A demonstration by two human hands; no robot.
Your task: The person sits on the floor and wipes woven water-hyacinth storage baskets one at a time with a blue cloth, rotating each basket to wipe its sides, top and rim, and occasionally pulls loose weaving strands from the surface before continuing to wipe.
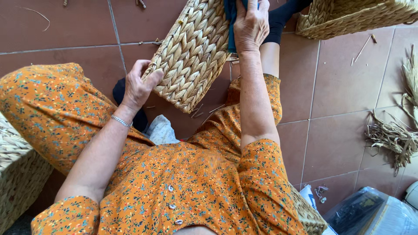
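Note:
A woven straw basket (191, 56) is tilted on its corner on the tiled floor in front of me. My left hand (138, 85) grips its lower left edge, thumb on the weave. My right hand (251, 26) presses a dark teal cloth (230, 17) against the basket's right side near the top. My legs in orange floral fabric spread to either side of the basket. A silver bracelet sits on my left wrist.
A second woven basket (352, 17) stands at the top right. Loose dried straw (394, 137) lies at the right edge. Another woven piece (17, 174) sits at the lower left, plastic bags (370, 213) at the lower right. Brown floor tiles (339, 87) surround me.

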